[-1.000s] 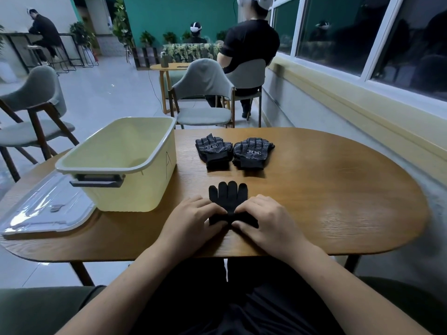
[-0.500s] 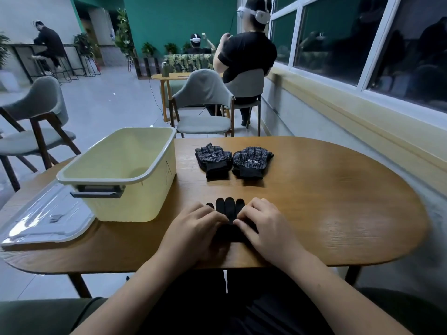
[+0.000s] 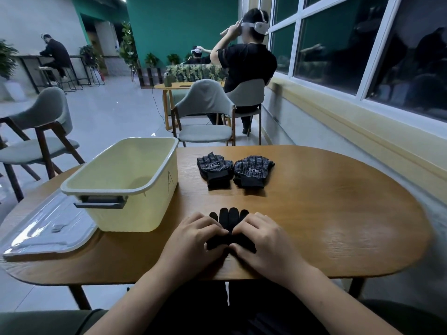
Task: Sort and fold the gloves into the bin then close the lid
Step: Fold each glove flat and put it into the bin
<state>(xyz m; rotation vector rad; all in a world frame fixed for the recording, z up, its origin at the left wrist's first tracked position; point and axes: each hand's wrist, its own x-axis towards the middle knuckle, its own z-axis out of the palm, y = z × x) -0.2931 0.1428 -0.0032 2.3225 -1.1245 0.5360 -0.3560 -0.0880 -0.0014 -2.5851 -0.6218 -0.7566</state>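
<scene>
A plain black glove lies near the table's front edge, its fingertips pointing away from me. My left hand and my right hand both grip it at its lower part, fingers curled over it and thumbs under the cuff edge. Two dotted black gloves lie further back: the left dotted glove and the right dotted glove, side by side. The pale yellow bin stands open at the left, nothing visible inside. Its clear lid lies flat to the left of the bin.
The oval wooden table has bare surface at the right. Grey chairs stand behind and to the left. People sit at tables in the background. A window wall runs along the right.
The camera view has tilted up. My hands have stayed on the plain black glove, bunching its lower part so less of it shows between them.
</scene>
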